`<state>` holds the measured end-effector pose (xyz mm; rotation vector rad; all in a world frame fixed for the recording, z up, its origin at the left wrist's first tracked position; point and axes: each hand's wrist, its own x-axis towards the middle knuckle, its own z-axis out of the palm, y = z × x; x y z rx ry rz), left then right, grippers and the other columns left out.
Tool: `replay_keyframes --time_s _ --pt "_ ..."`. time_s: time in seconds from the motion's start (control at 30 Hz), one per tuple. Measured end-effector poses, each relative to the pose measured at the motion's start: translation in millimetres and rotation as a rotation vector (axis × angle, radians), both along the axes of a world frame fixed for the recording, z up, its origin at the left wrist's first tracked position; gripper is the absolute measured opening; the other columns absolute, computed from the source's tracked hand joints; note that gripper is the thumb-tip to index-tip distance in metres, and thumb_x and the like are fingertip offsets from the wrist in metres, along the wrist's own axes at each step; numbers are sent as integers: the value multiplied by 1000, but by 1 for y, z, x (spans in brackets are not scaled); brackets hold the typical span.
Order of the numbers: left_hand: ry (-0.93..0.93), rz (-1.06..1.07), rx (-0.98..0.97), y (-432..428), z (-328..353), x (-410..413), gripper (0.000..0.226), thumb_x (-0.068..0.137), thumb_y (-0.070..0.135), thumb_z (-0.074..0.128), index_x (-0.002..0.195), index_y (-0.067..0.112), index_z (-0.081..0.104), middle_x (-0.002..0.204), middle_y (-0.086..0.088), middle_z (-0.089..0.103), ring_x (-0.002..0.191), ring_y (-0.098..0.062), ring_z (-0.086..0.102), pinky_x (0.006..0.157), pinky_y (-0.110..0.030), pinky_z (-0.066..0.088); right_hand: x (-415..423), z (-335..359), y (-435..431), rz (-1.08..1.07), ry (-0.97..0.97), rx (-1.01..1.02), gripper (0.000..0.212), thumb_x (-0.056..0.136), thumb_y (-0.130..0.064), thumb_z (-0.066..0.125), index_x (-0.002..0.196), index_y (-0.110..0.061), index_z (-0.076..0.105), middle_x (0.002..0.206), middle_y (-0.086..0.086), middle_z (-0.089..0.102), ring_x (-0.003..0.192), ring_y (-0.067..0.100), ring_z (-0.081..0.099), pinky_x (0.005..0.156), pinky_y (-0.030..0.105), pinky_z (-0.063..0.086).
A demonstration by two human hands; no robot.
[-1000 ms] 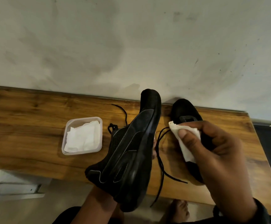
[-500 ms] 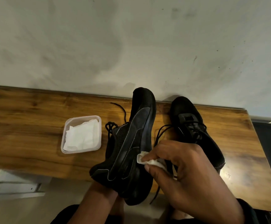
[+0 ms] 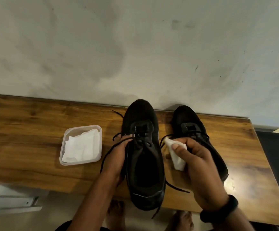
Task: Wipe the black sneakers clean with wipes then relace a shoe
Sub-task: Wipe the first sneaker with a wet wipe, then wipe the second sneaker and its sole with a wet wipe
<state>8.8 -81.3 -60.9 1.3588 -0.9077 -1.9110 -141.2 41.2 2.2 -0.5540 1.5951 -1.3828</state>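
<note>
Two black sneakers stand side by side on the wooden table (image 3: 27, 147), toes toward the wall. My left hand (image 3: 117, 154) grips the left side of the nearer sneaker (image 3: 143, 164), which is upright with its opening facing me and its laces (image 3: 112, 150) loose. My right hand (image 3: 193, 157) pinches a crumpled white wipe (image 3: 175, 155) just right of that shoe. It partly covers the second sneaker (image 3: 190, 124) behind it.
A clear plastic tub (image 3: 80, 145) with folded white wipes sits on the table to the left of the shoes. A grey wall rises directly behind the table. The table's right end is near a dark object. My bare feet show below the front edge.
The left sneaker has been turned from its side, sole showing, to upright on the table. My right hand with the wipe has moved off its sole to the right.
</note>
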Motion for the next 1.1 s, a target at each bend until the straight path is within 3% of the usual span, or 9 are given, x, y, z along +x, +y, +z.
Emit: replay_keyframes --time_s 0.1,0.2,0.33,0.43,0.57,0.67,0.77,0.97,1.1 --pt "-79 -29 -89 -7 -6 2 20 93 24 69 112 31 67 102 -2 78 94 -19 76 84 -41 58 5 -18 -6 4 -156 111 16 99 -18 58 101 -17 73 104 12 75 96 29 72 80 45 61" --pt "-138 -21 -110 -15 -13 5 25 89 31 74 113 33 67 104 -1 79 98 -24 76 93 -49 58 13 -35 -10 9 -249 136 17 100 -16 57 107 -11 71 103 11 76 94 26 73 71 35 60" --pt "-98 60 -107 -19 -10 7 24 95 21 70 119 17 67 103 -7 78 95 -26 76 80 -39 60 21 -53 -18 -51 -284 88 17 100 -15 57 109 -9 71 105 13 76 101 33 72 82 43 61" --pt "-3 77 -81 -20 -10 7 26 96 15 66 122 16 68 107 -8 77 99 -27 75 85 -40 58 22 -61 -27 -122 -335 60 18 100 -14 56 111 -7 69 108 17 74 102 36 71 81 42 60" --pt "-69 35 -120 -20 -17 6 35 101 17 57 135 20 62 128 -9 71 114 -23 70 96 -41 57 23 -71 -37 -148 -287 39 17 99 -14 58 108 -6 70 110 19 73 106 38 69 91 50 57" --pt "-139 35 -88 -17 -16 5 36 103 20 55 138 24 62 127 -1 71 113 -16 69 83 -27 59 25 -78 -38 -137 -242 45 15 99 -14 59 106 -8 70 109 18 73 105 37 69 94 53 57" --pt "-189 12 -90 -15 -17 5 35 104 24 52 138 27 62 129 1 70 117 -16 67 94 -34 57 23 -80 -39 -121 -229 36 15 99 -14 59 106 -7 70 108 17 74 105 38 69 93 53 57" --pt "-256 32 -97 -10 -12 1 33 105 27 50 136 31 62 125 4 70 114 -14 67 99 -41 56 20 -83 -39 -111 -230 36 14 98 -15 61 106 -7 70 109 17 74 106 38 69 94 54 57" --pt "-283 37 -112 -9 -10 -1 24 104 28 53 124 36 64 109 10 70 106 -12 66 98 -40 55 17 -84 -38 -105 -208 24 16 98 -15 61 107 -8 71 108 16 74 104 36 70 90 48 59"
